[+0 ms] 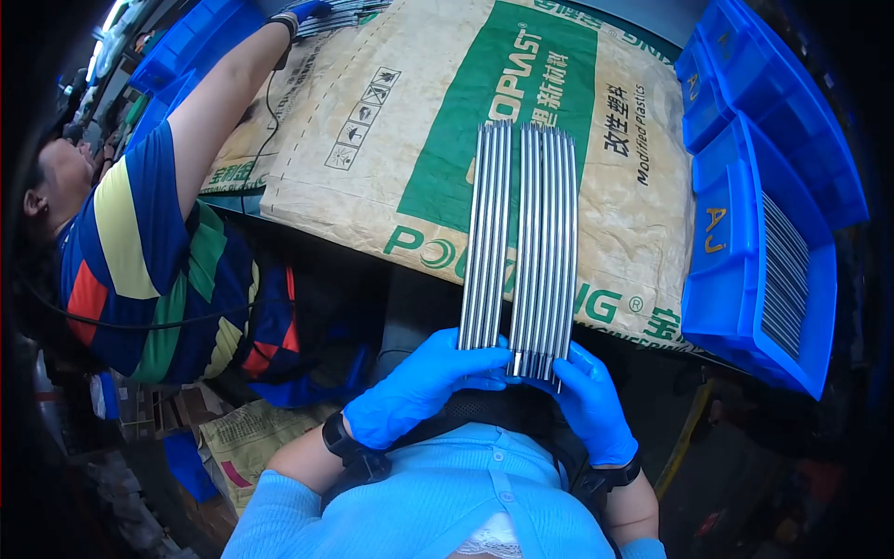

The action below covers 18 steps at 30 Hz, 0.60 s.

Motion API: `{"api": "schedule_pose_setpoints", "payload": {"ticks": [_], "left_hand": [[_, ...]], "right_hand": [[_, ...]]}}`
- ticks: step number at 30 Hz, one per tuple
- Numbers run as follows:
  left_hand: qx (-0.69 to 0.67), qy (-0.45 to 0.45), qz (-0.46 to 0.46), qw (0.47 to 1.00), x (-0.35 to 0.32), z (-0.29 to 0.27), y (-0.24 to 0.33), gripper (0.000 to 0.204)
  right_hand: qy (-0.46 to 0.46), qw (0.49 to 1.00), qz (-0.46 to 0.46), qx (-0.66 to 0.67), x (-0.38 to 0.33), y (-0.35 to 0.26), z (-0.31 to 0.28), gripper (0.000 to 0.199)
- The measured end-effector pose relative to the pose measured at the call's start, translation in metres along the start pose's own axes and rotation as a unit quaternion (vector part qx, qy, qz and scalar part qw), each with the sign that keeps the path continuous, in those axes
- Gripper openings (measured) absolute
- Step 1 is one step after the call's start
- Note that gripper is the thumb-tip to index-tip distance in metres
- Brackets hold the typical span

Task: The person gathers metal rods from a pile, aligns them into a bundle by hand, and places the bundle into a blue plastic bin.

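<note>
Two flat rows of slim, shiny metal rods lie side by side, their far ends over the sack-covered table and their near ends in front of my body. My left hand point(414, 377), in a blue glove, is closed on the near end of the left row of metal rods point(487, 233). Closed round the near end of the right row of metal rods point(547, 242) is my right hand point(594, 396), gloved alike. A narrow gap parts the rows along most of their length. The far ends look tapered.
A printed beige and green sack point(354, 200) covers the table. On the right stand blue plastic bins; the nearer bin point(722, 270) contains many metal rods point(785, 275). At left, a co-worker in a striped shirt point(140, 252) reaches a gloved hand point(303, 11) to more rods.
</note>
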<state>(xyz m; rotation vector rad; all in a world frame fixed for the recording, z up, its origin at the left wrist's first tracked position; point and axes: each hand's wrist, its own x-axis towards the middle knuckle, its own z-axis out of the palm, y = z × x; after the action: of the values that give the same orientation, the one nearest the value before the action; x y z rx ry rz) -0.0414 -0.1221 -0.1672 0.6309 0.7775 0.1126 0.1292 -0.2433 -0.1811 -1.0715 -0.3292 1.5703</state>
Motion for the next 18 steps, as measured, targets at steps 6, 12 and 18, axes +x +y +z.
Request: {"api": "schedule_pose_setpoints", "payload": {"ticks": [6,12,18], "left_hand": [[0.031,0.0,0.037,0.999,0.005,0.011,0.001,0.035],[0.029,0.001,0.053,0.998,0.008,0.006,-0.005,0.037],[0.033,0.017,0.042,0.998,0.004,0.005,0.001,0.037]], "right_hand": [[0.022,0.988,-0.042,-0.144,-0.002,0.0,0.001,0.048],[0.016,0.991,-0.035,-0.127,-0.002,0.002,0.002,0.045],[-0.005,0.997,0.018,-0.072,-0.004,-0.007,0.003,0.039]]}}
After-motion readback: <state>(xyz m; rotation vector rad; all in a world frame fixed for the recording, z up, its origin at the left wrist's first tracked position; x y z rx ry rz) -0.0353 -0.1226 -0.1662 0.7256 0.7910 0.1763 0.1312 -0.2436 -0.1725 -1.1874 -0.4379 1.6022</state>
